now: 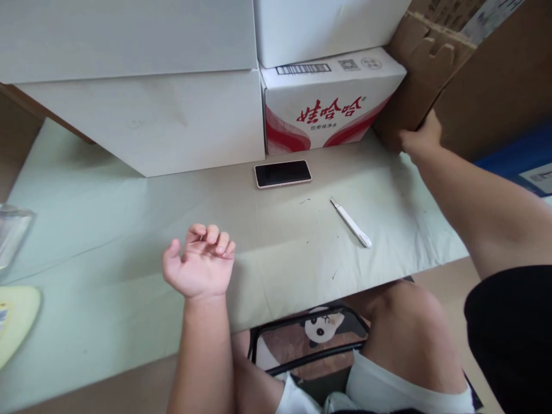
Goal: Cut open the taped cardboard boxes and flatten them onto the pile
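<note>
My left hand [200, 264] is held palm up above the pale green tablecloth [129, 224]. Its fingers are apart and loosely bent, and nothing lies in it. At the right, my right hand [422, 138] grips the lower edge of a brown cardboard box [399, 98], with its fingertips partly hidden behind the cardboard. A phone [283, 173] with a dark screen lies face up near the table's middle. Between the phone and my right arm rests a slim white utility knife [350, 222], apart from both hands.
Large white boxes [172, 115] stand along the back. Beside them sits a red and white water carton [332, 109] under another white box [323, 29]. A blue box [517, 155] is at far right. A clear container [12, 233] and a pale yellow object [17, 322] lie at left.
</note>
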Action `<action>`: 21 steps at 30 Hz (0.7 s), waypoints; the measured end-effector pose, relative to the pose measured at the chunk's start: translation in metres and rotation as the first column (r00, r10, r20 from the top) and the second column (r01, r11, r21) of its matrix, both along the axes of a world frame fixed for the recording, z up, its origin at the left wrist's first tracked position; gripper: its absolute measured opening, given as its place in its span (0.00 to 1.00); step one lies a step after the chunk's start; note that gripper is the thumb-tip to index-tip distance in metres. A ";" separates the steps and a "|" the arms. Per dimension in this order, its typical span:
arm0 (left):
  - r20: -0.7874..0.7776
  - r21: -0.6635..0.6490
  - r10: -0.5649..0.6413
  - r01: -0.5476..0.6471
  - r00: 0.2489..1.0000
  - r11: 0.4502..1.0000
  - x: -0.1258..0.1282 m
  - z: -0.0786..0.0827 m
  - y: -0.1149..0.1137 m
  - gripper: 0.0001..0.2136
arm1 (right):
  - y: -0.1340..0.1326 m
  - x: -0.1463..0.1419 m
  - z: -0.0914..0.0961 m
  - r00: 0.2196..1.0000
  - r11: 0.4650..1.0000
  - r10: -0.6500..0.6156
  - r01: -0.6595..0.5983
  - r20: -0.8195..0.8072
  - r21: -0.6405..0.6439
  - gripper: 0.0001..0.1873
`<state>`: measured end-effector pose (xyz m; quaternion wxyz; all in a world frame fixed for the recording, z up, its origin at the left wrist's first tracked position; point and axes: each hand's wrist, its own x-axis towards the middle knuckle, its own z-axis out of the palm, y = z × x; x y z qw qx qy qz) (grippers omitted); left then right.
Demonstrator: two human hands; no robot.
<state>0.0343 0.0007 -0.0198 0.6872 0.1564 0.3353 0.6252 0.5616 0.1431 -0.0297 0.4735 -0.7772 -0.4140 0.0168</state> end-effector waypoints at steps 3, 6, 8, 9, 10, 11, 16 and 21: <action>0.003 0.021 -0.006 0.006 1.000 1.000 0.000 -0.002 0.000 0.14 | -0.007 -0.010 -0.007 1.000 0.997 -0.002 0.000 -0.025 -0.083 0.40; 0.014 0.034 -0.013 0.012 1.000 0.999 0.000 -0.003 -0.001 0.14 | -0.016 -0.022 -0.010 1.000 0.975 0.012 -0.006 0.027 -0.222 0.43; 0.024 0.039 -0.017 0.017 1.000 0.999 -0.001 -0.004 -0.001 0.14 | -0.022 -0.027 -0.008 0.997 0.946 0.005 0.020 0.077 -0.323 0.44; 0.028 0.040 -0.020 0.019 0.999 0.999 -0.001 -0.004 -0.001 0.15 | -0.026 -0.028 -0.007 0.995 0.931 0.000 0.035 0.096 -0.363 0.44; 0.033 0.041 -0.023 0.022 0.999 0.999 -0.002 -0.004 -0.001 0.16 | -0.029 -0.029 -0.006 0.994 0.920 -0.003 0.046 0.111 -0.390 0.43; 0.037 0.041 -0.026 0.024 0.999 0.999 -0.002 -0.004 -0.001 0.16 | -0.033 -0.030 -0.006 0.992 0.910 -0.001 0.053 0.127 -0.411 0.43; 0.050 0.044 -0.031 0.029 0.998 0.999 -0.003 -0.003 0.000 0.18 | -0.063 -0.036 -0.005 0.971 0.845 0.077 0.056 0.224 -0.532 0.40; 0.075 0.047 -0.015 0.011 0.997 0.999 -0.001 -0.002 0.001 0.15 | -0.082 -0.051 0.007 0.925 0.771 0.252 -0.014 0.285 -0.637 0.37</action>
